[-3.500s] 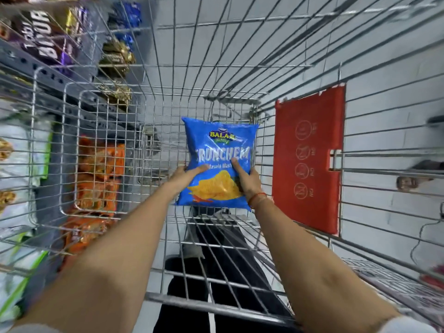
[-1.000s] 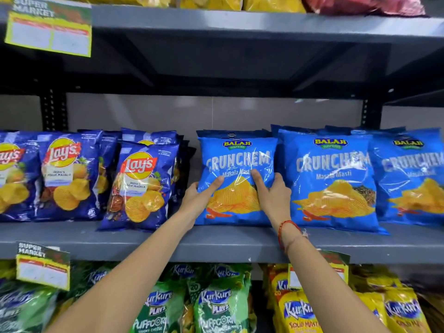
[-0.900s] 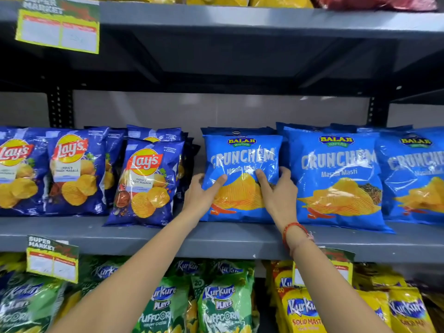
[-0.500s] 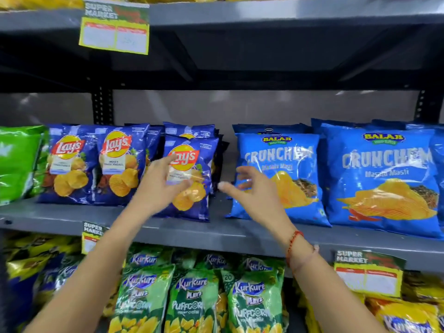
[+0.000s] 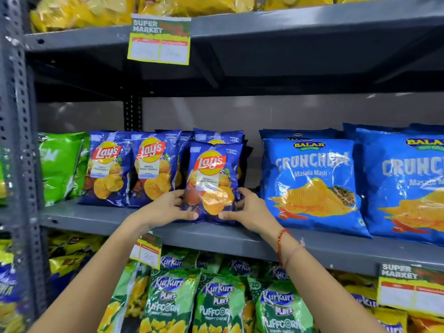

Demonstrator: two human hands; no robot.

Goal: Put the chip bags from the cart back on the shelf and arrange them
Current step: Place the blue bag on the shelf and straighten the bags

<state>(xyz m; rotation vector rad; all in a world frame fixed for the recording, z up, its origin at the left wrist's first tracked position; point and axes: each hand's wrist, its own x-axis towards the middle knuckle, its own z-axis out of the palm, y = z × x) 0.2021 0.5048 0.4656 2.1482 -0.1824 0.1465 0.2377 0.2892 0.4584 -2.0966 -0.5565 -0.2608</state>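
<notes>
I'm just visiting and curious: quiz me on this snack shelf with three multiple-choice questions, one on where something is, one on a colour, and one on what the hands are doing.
1. Where do the Kurkure bags sit?
A. on the shelf below the Lay's
B. on the top shelf
C. in a cart

2. What colour is the bag at the left end of the Lay's row?
A. red
B. green
C. white

3. What are the two hands doing?
A. hanging free
B. holding one Lay's bag by its lower sides
C. pulling off a price tag

Answers:
1 A: the Kurkure bags stand under the middle shelf.
2 B: the green bag stands left of the blue ones.
3 B: the left hand and right hand have a grip on the front Lay's bag.
</notes>
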